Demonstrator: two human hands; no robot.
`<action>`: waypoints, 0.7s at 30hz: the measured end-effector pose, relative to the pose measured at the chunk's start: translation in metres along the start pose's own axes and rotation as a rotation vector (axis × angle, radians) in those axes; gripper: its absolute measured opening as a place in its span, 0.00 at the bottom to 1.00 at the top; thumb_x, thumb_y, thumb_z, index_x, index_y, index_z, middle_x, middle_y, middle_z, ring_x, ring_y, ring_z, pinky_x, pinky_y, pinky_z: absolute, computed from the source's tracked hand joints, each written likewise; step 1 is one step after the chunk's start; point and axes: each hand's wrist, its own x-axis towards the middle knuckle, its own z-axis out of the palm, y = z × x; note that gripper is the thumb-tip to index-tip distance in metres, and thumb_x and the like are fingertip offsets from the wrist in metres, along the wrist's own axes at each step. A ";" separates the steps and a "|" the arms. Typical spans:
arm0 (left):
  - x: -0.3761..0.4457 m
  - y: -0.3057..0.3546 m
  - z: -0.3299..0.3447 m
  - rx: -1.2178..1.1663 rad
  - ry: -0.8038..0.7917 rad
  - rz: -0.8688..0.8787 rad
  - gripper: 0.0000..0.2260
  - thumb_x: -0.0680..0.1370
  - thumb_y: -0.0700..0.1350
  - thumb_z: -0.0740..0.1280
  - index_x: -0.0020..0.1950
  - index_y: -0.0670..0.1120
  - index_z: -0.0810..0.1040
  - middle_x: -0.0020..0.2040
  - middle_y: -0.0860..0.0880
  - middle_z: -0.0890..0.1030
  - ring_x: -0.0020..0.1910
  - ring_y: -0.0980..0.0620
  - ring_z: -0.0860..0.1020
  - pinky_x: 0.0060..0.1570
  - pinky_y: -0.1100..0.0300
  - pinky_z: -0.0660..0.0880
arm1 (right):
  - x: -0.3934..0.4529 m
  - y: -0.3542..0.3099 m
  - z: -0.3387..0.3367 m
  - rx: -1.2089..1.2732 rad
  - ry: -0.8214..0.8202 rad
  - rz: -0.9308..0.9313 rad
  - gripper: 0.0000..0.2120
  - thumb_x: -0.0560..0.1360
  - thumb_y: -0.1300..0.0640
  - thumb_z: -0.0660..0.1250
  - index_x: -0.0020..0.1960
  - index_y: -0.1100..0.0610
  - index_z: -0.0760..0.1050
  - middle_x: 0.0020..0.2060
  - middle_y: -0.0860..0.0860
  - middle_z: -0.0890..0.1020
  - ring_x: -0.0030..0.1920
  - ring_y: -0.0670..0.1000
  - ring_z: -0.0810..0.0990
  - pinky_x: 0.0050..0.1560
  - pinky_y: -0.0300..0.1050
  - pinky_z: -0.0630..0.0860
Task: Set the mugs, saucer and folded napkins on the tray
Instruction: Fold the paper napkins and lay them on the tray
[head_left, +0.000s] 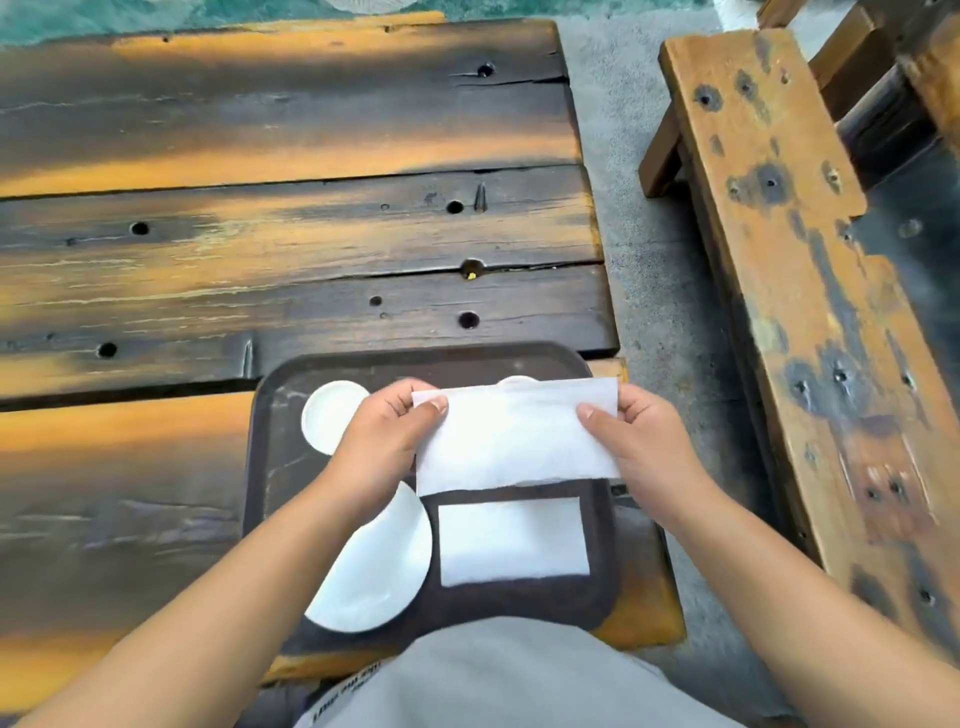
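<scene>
Scorched plank table (260, 234) (bench (810, 312) beside) — left hand (384, 441), right hand (644, 447) pinch napkin (514, 436).

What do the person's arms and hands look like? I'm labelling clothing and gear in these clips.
Both forearms are bare, with no sleeves in view. The left hand and right hand wear no gloves; no rings, watch or bracelets show. Fingernails are short and unpainted. The only clothing visible is a grey garment with a strip of small dark print at its lower left.
</scene>
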 end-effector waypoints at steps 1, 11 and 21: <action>-0.008 -0.008 0.001 -0.003 0.003 -0.023 0.05 0.74 0.48 0.66 0.40 0.50 0.80 0.38 0.47 0.80 0.38 0.48 0.77 0.38 0.54 0.72 | -0.010 0.008 -0.002 -0.021 0.004 0.021 0.06 0.76 0.68 0.65 0.51 0.63 0.79 0.39 0.49 0.86 0.40 0.49 0.83 0.41 0.44 0.81; -0.053 -0.098 0.018 0.021 -0.051 -0.313 0.02 0.79 0.41 0.66 0.47 0.44 0.78 0.42 0.42 0.83 0.38 0.45 0.81 0.33 0.55 0.75 | -0.060 0.101 -0.017 -0.152 0.020 0.260 0.06 0.76 0.68 0.66 0.49 0.61 0.80 0.40 0.50 0.85 0.38 0.44 0.83 0.37 0.36 0.77; -0.039 -0.139 0.021 0.388 0.064 -0.237 0.02 0.77 0.41 0.67 0.45 0.46 0.77 0.41 0.40 0.83 0.41 0.39 0.82 0.48 0.43 0.79 | -0.049 0.144 -0.019 -0.437 0.028 0.300 0.03 0.75 0.61 0.68 0.45 0.59 0.80 0.43 0.53 0.85 0.46 0.56 0.83 0.50 0.54 0.79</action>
